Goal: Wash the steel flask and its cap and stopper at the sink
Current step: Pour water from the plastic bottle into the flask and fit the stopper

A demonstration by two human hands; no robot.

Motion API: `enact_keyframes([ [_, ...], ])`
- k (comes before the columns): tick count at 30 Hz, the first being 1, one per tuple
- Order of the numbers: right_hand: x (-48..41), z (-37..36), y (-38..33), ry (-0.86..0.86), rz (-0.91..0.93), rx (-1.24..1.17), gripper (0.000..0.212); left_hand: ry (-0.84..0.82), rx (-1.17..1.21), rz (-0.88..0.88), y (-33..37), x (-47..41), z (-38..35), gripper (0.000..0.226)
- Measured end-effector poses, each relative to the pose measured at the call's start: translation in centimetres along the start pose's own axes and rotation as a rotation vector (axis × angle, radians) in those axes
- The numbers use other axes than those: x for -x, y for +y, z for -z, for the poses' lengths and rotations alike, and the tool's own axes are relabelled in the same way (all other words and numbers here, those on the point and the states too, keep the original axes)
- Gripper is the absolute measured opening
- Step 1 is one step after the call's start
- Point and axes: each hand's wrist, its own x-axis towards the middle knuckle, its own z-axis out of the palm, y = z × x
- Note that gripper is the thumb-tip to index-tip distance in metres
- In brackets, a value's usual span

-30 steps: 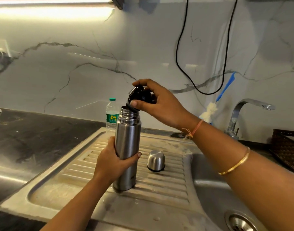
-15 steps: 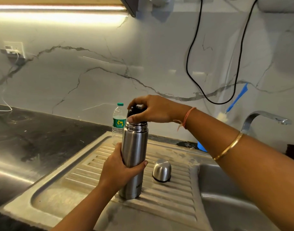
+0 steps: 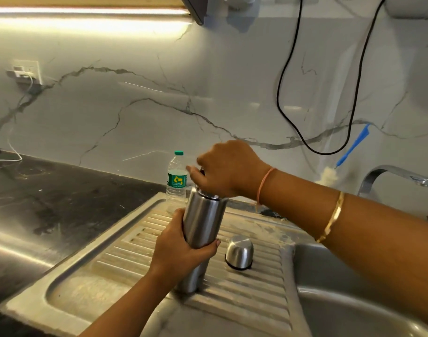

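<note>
The steel flask [image 3: 203, 222] stands upright on the ribbed steel drainboard [image 3: 135, 259]. My left hand [image 3: 181, 249] grips its body around the middle. My right hand [image 3: 225, 171] is curled over the flask's mouth and grips the black stopper [image 3: 202, 171], which is almost wholly hidden under the fingers. The steel cap [image 3: 239, 251] sits mouth down on the drainboard just right of the flask, apart from both hands.
The sink basin [image 3: 354, 307] lies at lower right, with the tap [image 3: 392, 176] behind my right forearm. A plastic water bottle [image 3: 176, 176] stands behind the flask. A blue-handled brush [image 3: 349, 152] leans on the wall. Black counter [image 3: 50, 190] extends left.
My right hand brought the black stopper down from above the flask onto its mouth and now covers it. The view shifted up and left; the flask stayed on the drainboard.
</note>
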Motion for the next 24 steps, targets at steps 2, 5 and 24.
enact_keyframes([
  [2,0.5,0.0,-0.4,-0.063,-0.173,0.002,0.053,0.048,-0.093,-0.033,0.2,0.0,0.2,0.072],
  [5,1.5,0.7,-0.1,0.004,-0.122,-0.109,0.059,0.113,-0.125,-0.034,0.1,-0.3,0.8,0.074],
  [24,4.5,-0.5,3.3,0.149,0.393,-0.019,0.061,0.093,-0.233,-0.208,-0.4,-0.6,0.7,0.083],
])
